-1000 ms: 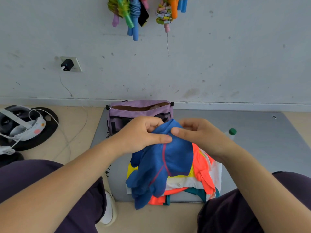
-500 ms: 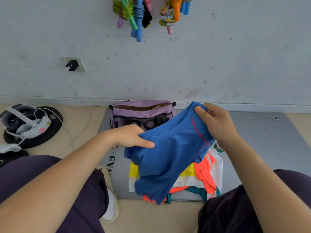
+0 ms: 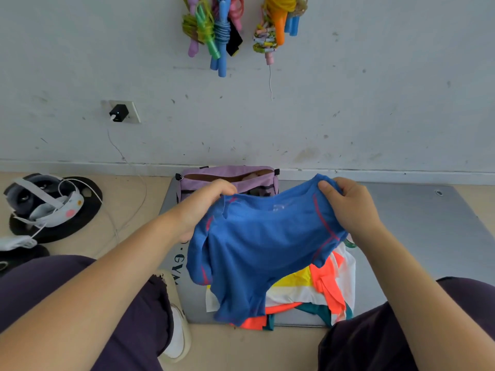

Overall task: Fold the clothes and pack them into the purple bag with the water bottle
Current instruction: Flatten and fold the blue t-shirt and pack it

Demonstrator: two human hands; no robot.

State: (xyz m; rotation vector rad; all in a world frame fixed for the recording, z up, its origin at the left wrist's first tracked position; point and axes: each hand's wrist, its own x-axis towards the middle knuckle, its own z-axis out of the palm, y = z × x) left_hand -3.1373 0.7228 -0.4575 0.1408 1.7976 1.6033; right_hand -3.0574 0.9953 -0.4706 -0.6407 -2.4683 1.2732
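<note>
Blue shirt (image 3: pixel 257 250) up in the air, spread wide between both hands, red seams showing down its sides! Left hand (image 3: pixel 206 202) has its fingers curled into the cloth at the shirt's left shoulder, right hand (image 3: pixel 348 204) grips the right shoulder with the thumb on top, and the hem hangs loose over the pile (image 3: pixel 316 293) below. That pile sits on the grey mat (image 3: pixel 417 231), just under the shirt: white, yellow, neon orange and teal cloth, all tumbled together, with orange poking out at the near edge. Behind the shirt, at the far end of the mat and against the wall, stands the purple bag (image 3: pixel 227 178), its top unzipped and gaping; the left hand overlaps its front, so whether they touch I cannot tell. A sliver of green peeks out beside the right wrist, too small to name. Dark trousers (image 3: pixel 107 303) on both legs frame the mat, and a pale shoe (image 3: pixel 176 333) rests at the mat's near left corner. Off to the left on the floor, a headset (image 3: pixel 45 202) with white straps lies on a black disc, its cable running up to a charger (image 3: pixel 119 113) plugged into the wall socket. High on the wall, bright skipping ropes (image 3: pixel 214 30) hang in two bunches.
</note>
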